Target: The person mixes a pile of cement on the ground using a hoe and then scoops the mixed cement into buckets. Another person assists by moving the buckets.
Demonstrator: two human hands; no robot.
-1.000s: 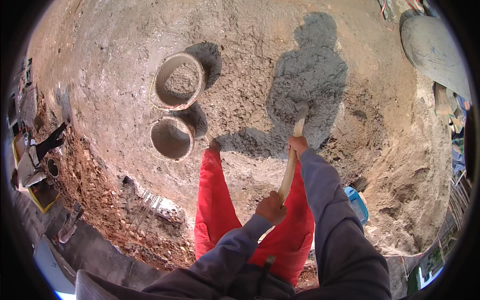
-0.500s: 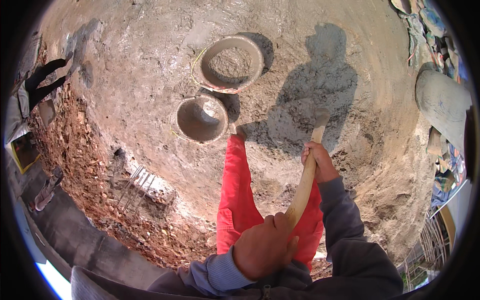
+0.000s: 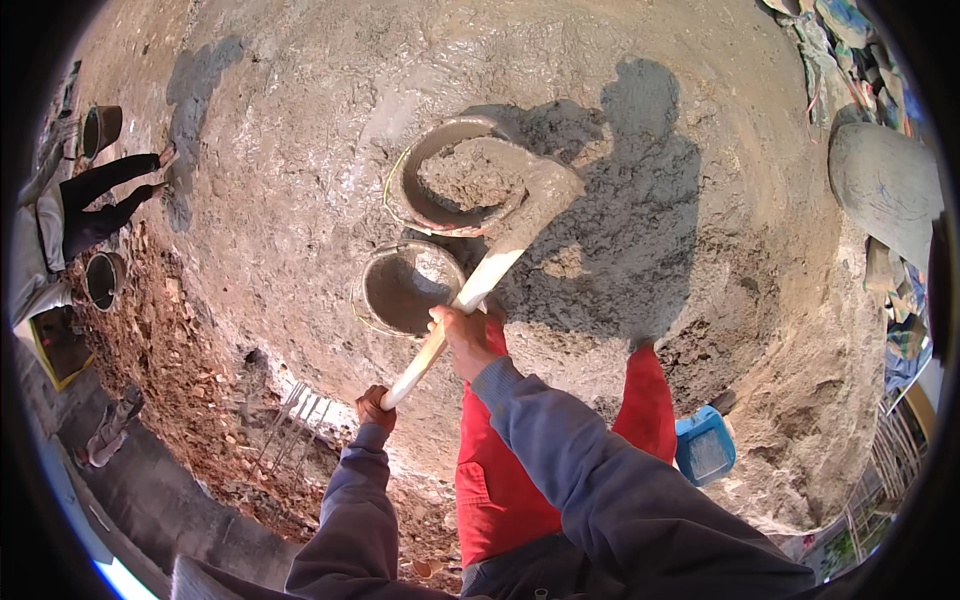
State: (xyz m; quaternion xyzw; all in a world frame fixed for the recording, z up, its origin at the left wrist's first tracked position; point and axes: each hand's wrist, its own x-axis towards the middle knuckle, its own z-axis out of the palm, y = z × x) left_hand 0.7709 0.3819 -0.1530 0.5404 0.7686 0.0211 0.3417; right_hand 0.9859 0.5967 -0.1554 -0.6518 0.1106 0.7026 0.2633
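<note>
My hands grip the pale wooden handle of a hoe (image 3: 497, 262), which slants up and to the right. My left hand (image 3: 375, 408) is wrapped round its near end, and my right hand (image 3: 466, 342) is closed farther up. The mud-caked hoe head (image 3: 553, 190) is at the right rim of the farther bucket (image 3: 408, 192), where a heap of wet grey mortar (image 3: 475, 172) shows inside. Just nearer stands a second bucket (image 3: 378, 290), its inside partly sunlit. The handle passes over its right rim.
Wet mortar (image 3: 640, 270) spreads over the ground, partly under my shadow. A blue plastic container (image 3: 706, 446) lies beside my right leg. At the left, another person (image 3: 95, 205) stands near two buckets. Thin rods (image 3: 290, 425) jut from rubble. Sacks and a grey rounded object (image 3: 880, 180) lie right.
The hoe head has swung left and up from the mortar to the farther bucket. My hands moved left along with the handle. More mortar shows in that bucket; the blue container came into view.
</note>
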